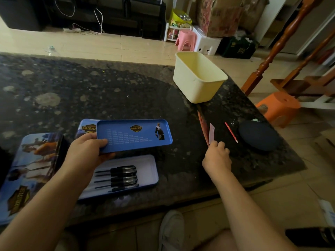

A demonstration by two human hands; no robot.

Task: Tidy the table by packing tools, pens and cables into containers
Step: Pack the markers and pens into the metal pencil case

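Note:
My left hand (pixel 88 149) grips the left end of a blue tin tray (pixel 135 134) and holds it tilted above an open pale tin case (pixel 146 169). Several black-handled screwdrivers (pixel 120 176) lie in that case. My right hand (pixel 216 156) pinches the near ends of a few thin reddish pens (pixel 204 126) that lie on the dark stone table (pixel 108 91). A single red pen (pixel 231 132) lies a little to the right, beside a dark round pouch (pixel 258 135). A pale yellow plastic tub (pixel 197 78) stands open at the far right of the table.
A printed tin lid (pixel 29 171) lies at the near left, and another blue tin (pixel 87 127) shows behind the tray. The table's right edge drops off by an orange stool (pixel 278 107) and wooden posts (pixel 282 42). A white shoe (pixel 172 230) is on the floor below.

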